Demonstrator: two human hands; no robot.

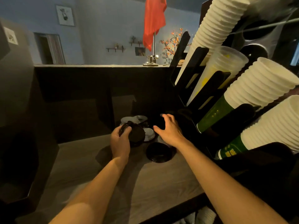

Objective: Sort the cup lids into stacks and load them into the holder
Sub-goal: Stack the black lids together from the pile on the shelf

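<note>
Firmly gripped a stack of black lids in left hand, over the counter beside loose white lids; held right hand empty, fingers spread, near the black holder.

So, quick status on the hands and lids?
Left hand grips black lid stack. Right hand open, beside loose white lids. One black lid lies on counter.

A dim blue wall carries a framed picture at eleven o'clock and small shelves near twelve. A red flag stands at twelve on the ledge of the dark partition, with orange-lit branches glowing at one o'clock.
</note>
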